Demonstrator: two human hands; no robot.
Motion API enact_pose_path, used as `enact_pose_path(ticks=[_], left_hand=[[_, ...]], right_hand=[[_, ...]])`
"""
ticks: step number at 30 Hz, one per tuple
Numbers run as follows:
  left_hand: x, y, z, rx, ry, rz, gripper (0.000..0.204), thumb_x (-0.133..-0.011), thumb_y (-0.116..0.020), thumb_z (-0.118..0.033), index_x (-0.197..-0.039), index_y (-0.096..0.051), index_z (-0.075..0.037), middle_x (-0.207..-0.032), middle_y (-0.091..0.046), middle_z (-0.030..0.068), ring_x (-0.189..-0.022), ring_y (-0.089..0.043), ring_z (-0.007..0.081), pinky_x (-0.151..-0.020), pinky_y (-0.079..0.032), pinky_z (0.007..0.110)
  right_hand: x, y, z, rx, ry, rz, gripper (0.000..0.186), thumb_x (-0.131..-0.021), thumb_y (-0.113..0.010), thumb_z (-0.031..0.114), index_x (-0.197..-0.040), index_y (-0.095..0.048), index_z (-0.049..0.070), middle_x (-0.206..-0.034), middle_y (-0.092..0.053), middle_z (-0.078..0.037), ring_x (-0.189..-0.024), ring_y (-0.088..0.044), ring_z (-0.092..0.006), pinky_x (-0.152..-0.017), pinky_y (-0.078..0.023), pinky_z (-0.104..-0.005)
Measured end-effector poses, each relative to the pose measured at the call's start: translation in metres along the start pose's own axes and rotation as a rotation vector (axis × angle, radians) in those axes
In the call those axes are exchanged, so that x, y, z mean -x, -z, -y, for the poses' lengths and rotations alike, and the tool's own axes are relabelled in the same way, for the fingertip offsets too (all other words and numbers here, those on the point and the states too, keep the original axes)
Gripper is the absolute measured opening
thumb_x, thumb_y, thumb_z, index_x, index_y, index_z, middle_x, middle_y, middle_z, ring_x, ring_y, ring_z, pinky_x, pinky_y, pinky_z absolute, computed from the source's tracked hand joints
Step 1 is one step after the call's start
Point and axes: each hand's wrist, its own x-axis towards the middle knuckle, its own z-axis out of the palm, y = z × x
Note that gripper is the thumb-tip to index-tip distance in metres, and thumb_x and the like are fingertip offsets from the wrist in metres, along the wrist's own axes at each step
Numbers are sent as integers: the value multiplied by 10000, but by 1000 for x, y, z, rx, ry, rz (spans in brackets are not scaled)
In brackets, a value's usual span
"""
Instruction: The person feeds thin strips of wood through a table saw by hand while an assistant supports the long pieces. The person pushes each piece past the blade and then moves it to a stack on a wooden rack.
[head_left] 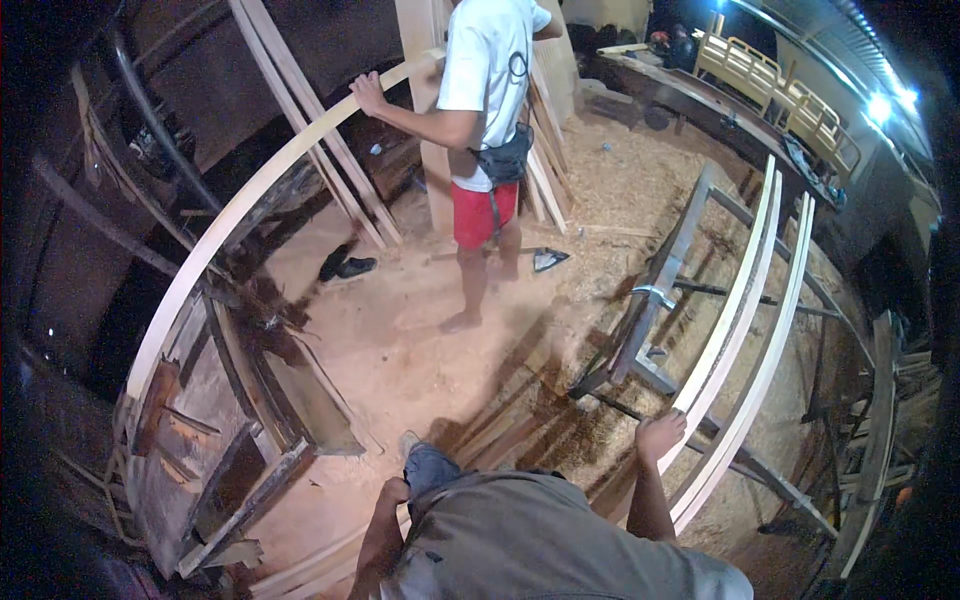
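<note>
My right hand (pixel 660 436) curls over the near end of a long pale plank (pixel 742 290), which lies on a grey metal frame (pixel 655 292). A second pale plank (pixel 786 310) lies beside it, to the right. My left hand (pixel 393 490) hangs by my knee in blue jeans (pixel 430 466), just above pale boards on the floor; whether it holds anything is hidden. Ahead, another person in a white shirt and red shorts (pixel 490 90) stands barefoot, one hand (pixel 367 92) resting on a long bent plank (pixel 230 220).
Sawdust covers the reddish floor (pixel 420 330). Dark wooden frames (pixel 250 450) lie at the lower left under the bent plank. Upright boards (pixel 330 150) lean on the back wall. Dark sandals (pixel 347 266) and a small triangular tool (pixel 548 259) lie near the person's feet.
</note>
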Motion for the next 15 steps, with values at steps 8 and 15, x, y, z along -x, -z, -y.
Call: enact_pose_path(ticks=[8,15], left_hand=[[-10,-39,21,83,23,1,315,-725,-528,-235,-902,-696,-36,-1003,-635,231,-951,-630,358,-836,-502,418],[-11,-52,23,297,230,-139,314,-652,-611,-227,-884,-700,-35,-968,-651,221,-923,-649,332,-808,-509,430]], right_hand=[[2,7,20,77,33,65,459,-679,-619,150,-1073,-472,-30,-1130,-480,-203,-1079,-462,-350,-917,-383,-449],[5,-68,-34,320,135,67,577,-746,-608,373,-1069,-518,-95,-1114,-526,-261,-1010,-543,-376,-802,-487,-443]])
